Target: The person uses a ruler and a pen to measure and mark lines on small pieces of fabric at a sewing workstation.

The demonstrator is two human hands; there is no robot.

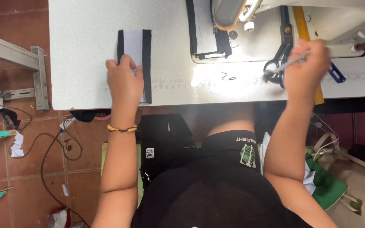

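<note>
My left hand (124,82) rests on a fabric piece (137,48), white in the middle with black strips along both long sides, lying on the white table (81,50). My right hand (307,67) is closed on a thin silver tool (286,65), whose tip points left toward the black scissors (280,55). A second black-and-white fabric piece (208,29) lies under the sewing machine (233,12) head.
A yellow ruler (303,25) runs along the table under my right hand, and a blue-handled tool (336,74) lies beside it. Cables (51,143) and scraps litter the tiled floor at left. Bags (355,177) and green cloth sit at lower right.
</note>
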